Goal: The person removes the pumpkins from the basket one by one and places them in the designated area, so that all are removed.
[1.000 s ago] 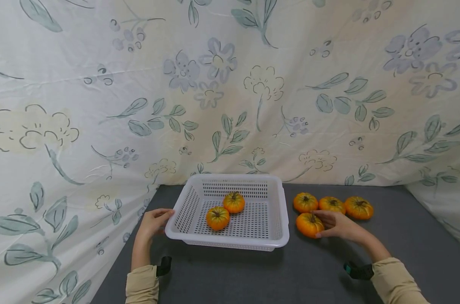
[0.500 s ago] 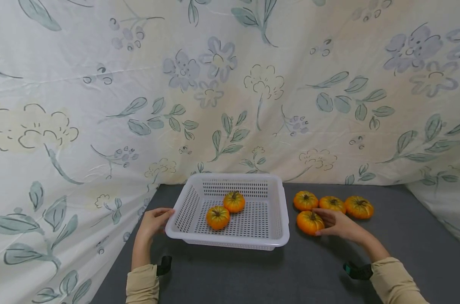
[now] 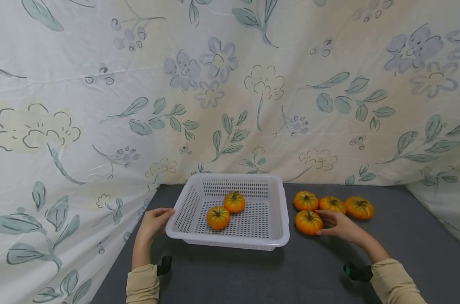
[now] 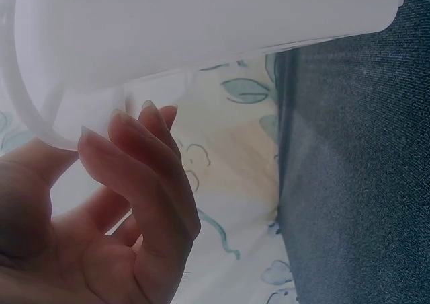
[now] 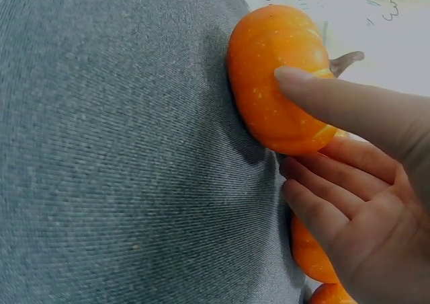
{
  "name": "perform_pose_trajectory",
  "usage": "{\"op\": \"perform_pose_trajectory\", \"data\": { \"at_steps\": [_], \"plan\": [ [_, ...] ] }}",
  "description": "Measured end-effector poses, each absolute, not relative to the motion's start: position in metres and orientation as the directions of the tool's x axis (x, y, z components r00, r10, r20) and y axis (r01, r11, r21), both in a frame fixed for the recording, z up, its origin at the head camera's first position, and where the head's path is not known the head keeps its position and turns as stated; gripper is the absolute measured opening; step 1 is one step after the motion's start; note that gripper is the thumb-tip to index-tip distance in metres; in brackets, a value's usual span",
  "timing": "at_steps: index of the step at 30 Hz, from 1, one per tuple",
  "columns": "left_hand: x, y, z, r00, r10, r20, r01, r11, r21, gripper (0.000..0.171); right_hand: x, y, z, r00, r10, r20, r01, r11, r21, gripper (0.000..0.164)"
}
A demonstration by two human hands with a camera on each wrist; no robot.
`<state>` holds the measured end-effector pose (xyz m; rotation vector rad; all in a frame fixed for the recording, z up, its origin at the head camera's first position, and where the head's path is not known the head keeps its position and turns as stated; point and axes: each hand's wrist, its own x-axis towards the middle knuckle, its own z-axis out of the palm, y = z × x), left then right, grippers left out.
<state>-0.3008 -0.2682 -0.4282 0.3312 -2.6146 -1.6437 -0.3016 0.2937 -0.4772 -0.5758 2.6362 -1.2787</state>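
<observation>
My left hand (image 3: 154, 221) grips the left rim of a white plastic basket (image 3: 230, 241), fingers curled under the rim in the left wrist view. Two small orange pumpkins (image 3: 217, 218) sit inside it, side by side. To the basket's right, my right hand (image 3: 340, 226) is at the right side of another pumpkin (image 3: 308, 222) on the table. The right wrist view shows the thumb over this pumpkin (image 5: 275, 82) and nearly straight fingers beside it; whether they touch it I cannot tell. The left thumb is partly hidden behind the rim.
Behind the right hand's pumpkin stand a left pumpkin (image 3: 305, 200), a middle pumpkin (image 3: 331, 204) and a right pumpkin (image 3: 359, 207) in a row. A dark cloth-covered table (image 3: 245, 278) lies beneath. Floral fabric (image 3: 230, 105) hangs along the back and left.
The pumpkin at my right hand has shifted slightly back toward the row, and a small gap has widened between it and the fingers. My left hand and the basket have stayed put.
</observation>
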Motion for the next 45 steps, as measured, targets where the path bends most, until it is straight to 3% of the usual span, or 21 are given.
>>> {"op": "perform_pose_trajectory", "data": {
  "at_steps": [25,45],
  "plan": [
    [-0.301,-0.268,-0.427,-0.976,-0.201,-0.079,-0.161,0.434,0.886,0.041,-0.307,0.284,-0.449,-0.963,-0.263,0.06,-0.214,0.608,-0.765,0.07],
    [-0.302,-0.267,-0.429,-0.975,-0.207,-0.078,-0.164,0.441,0.882,0.041,-0.32,0.266,-0.43,-0.959,-0.272,0.077,-0.236,0.618,-0.75,0.075]
  ]
}}
